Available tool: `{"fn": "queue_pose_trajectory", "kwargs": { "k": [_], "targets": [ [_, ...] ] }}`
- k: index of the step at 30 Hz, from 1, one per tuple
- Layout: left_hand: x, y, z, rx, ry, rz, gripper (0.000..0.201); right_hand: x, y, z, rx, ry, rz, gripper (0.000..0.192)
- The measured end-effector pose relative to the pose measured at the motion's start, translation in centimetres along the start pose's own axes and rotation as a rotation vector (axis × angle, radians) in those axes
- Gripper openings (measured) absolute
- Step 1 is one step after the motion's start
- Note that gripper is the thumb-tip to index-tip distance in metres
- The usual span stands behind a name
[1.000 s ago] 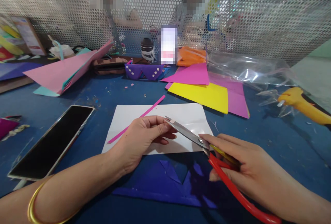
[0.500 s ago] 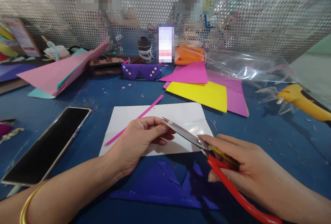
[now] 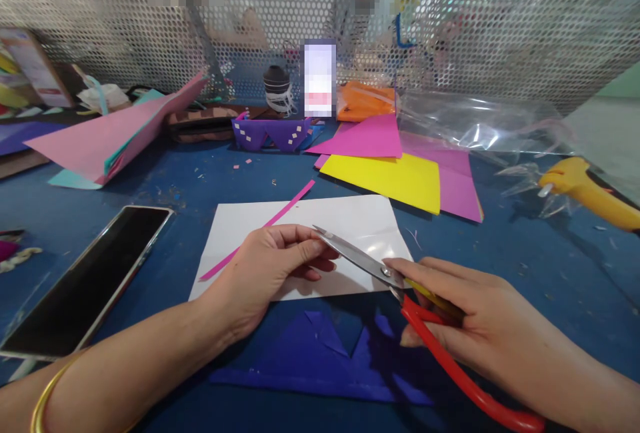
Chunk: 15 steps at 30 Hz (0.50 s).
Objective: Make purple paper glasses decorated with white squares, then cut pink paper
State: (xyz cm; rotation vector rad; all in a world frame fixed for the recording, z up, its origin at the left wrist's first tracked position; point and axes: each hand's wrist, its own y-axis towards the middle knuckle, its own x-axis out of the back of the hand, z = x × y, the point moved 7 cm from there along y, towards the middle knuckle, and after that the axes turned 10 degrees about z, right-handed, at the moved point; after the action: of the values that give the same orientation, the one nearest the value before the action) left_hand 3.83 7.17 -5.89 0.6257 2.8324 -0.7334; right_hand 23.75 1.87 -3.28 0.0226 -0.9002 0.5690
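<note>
Scissors (image 3: 386, 271) | gripped by right hand (image 3: 480, 309) | left hand (image 3: 280, 266) pinched, contents unclear | pale scrap at blades (image 3: 356, 253) now unseen

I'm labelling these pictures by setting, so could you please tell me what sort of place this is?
It looks like a craft worktable: the right hand holds scissors, coloured sheets lie beyond, and what looks like a glue gun is at the right.
</note>
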Motion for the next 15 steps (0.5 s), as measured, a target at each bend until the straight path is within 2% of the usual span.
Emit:
{"fn": "queue_pose_trajectory", "kwargs": {
  "k": [11,15],
  "targets": [
    [0.11,-0.17,-0.04,0.026,0.039,-0.013,0.013,0.09,0.02,-0.15,0.006,0.022,-0.019,0.042],
    [-0.01,-0.14,-0.14,0.031,0.017,-0.015,0.011,0.04,0.04,-0.46,-0.058,0.079,-0.01,0.044]
  ]
}}
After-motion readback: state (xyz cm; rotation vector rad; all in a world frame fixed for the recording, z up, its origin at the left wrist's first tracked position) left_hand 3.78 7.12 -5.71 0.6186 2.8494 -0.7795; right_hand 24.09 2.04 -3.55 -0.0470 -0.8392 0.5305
